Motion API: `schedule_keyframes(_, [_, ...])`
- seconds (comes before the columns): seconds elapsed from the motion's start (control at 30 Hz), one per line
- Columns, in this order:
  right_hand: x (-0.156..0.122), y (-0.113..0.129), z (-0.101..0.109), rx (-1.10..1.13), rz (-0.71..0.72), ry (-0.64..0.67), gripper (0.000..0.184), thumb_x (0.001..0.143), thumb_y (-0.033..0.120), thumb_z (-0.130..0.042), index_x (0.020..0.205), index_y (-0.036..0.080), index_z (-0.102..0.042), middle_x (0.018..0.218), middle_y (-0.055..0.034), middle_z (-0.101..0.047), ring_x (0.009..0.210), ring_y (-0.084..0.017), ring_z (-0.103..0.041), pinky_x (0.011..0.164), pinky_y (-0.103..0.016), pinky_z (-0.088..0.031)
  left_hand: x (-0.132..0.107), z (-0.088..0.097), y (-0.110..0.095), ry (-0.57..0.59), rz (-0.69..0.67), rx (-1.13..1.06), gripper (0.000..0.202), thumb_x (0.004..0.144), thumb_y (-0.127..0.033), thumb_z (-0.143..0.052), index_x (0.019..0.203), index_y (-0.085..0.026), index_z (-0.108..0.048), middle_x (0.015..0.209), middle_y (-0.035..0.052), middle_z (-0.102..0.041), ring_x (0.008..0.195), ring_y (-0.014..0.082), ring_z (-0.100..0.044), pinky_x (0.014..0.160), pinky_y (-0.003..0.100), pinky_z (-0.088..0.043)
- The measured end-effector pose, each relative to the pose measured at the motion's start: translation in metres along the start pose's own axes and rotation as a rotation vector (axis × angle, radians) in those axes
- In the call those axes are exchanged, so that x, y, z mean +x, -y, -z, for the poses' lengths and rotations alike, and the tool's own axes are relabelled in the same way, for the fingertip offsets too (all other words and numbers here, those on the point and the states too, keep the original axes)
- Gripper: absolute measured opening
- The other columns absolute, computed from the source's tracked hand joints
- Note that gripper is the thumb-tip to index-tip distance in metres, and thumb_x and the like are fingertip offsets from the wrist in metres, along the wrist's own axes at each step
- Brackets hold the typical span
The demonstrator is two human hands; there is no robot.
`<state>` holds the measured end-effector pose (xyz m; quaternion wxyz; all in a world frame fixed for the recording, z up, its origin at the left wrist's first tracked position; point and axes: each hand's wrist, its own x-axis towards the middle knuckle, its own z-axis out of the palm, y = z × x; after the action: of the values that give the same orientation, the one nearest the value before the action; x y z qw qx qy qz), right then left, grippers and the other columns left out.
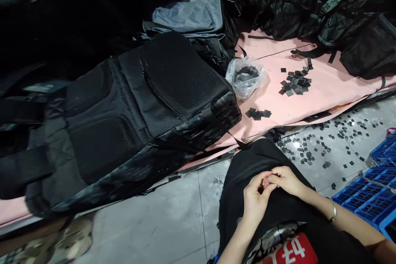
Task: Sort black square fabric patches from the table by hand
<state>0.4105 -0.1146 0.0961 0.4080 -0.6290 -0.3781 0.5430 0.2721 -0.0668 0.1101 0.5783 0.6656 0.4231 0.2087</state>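
My left hand (257, 194) and my right hand (287, 179) meet over my lap, fingertips pinched together. Between them is something small and dark, mostly hidden by the fingers. To the left a large black backpack (130, 111) lies flat, its padded mesh side up. Beyond my knee, a clear plastic bag (246, 86) stands open with small black squares inside. Two loose piles of black squares (296, 82) lie on the pink sheet (272, 107) near that bag.
More dark backpacks (284, 16) are heaped at the back, one open with a grey lining (192, 12). Many black squares (309, 146) are scattered over the tiled floor (148, 222). Blue plastic crates (366, 194) stand on the right. A shoe (76, 237) shows at lower left.
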Motion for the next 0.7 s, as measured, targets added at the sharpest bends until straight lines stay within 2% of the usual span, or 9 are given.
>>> schedule_keyframes(0.17, [-0.004,0.011,0.005,-0.119,-0.013,-0.058,0.047,0.088,0.048,-0.04,0.055,0.016,-0.052,0.049,0.0017,-0.049,0.047,-0.01,-0.044,0.048,-0.022,-0.033,0.002,0.002,0.004,-0.095,0.031,0.035,0.019,0.072,-0.03,-0.065,0.086,-0.017,-0.067,0.067,0.0003,-0.058,0.063,0.0122,-0.054,0.063,0.024,-0.047])
schedule_keyframes(0.23, [-0.006,0.016,0.007,-0.175,0.057,-0.065,0.042,0.088,0.045,-0.041,0.06,0.017,-0.053,0.056,0.0007,-0.052,0.054,-0.011,-0.047,0.053,-0.022,-0.035,0.003,0.002,0.007,-0.138,0.058,-0.004,0.024,0.073,-0.03,-0.064,0.092,-0.016,-0.066,0.068,0.0003,-0.058,0.063,0.0116,-0.054,0.064,0.023,-0.047])
schedule_keyframes(0.33, [-0.008,0.02,0.011,-0.211,0.141,-0.048,0.031,0.086,0.041,-0.049,0.068,0.017,-0.059,0.063,-0.0003,-0.055,0.061,-0.013,-0.049,0.057,-0.023,-0.036,0.004,0.001,0.008,-0.121,0.064,-0.034,0.029,0.074,-0.029,-0.062,0.099,-0.016,-0.064,0.073,0.0013,-0.059,0.065,0.0114,-0.054,0.064,0.023,-0.047])
schedule_keyframes(0.43, [-0.009,0.014,0.013,-0.117,0.031,-0.057,0.034,0.085,0.041,-0.048,0.062,0.017,-0.056,0.045,0.0037,-0.043,0.043,-0.01,-0.039,0.045,-0.022,-0.029,0.003,0.0,0.003,-0.069,0.052,-0.013,0.029,0.077,-0.03,-0.059,0.102,-0.016,-0.065,0.076,0.0029,-0.062,0.069,0.0125,-0.057,0.068,0.024,-0.048])
schedule_keyframes(0.5, [-0.009,0.01,0.013,-0.11,-0.008,-0.119,0.035,0.083,0.04,-0.05,0.056,0.017,-0.052,0.042,0.0047,-0.038,0.04,-0.009,-0.034,0.042,-0.023,-0.026,0.002,-0.001,-0.001,-0.053,0.05,-0.01,0.029,0.079,-0.03,-0.057,0.103,-0.017,-0.065,0.074,0.0025,-0.062,0.069,0.0126,-0.057,0.07,0.024,-0.048])
schedule_keyframes(0.6, [-0.009,0.009,0.012,-0.184,0.055,-0.188,0.03,0.08,0.037,-0.053,0.058,0.017,-0.053,0.053,0.0021,-0.047,0.051,-0.011,-0.042,0.05,-0.023,-0.032,0.0,-0.002,-0.004,-0.056,0.048,-0.015,0.029,0.078,-0.03,-0.058,0.103,-0.017,-0.065,0.07,0.0011,-0.06,0.066,0.0117,-0.054,0.069,0.024,-0.047])
schedule_keyframes(0.7, [-0.008,0.014,0.011,-0.251,0.095,-0.169,0.026,0.081,0.036,-0.052,0.062,0.018,-0.055,0.059,0.0006,-0.052,0.059,-0.013,-0.046,0.057,-0.024,-0.035,-0.001,-0.002,-0.003,-0.042,0.041,-0.027,0.029,0.077,-0.032,-0.059,0.101,-0.017,-0.066,0.072,0.0022,-0.06,0.066,0.0119,-0.053,0.066,0.023,-0.046])
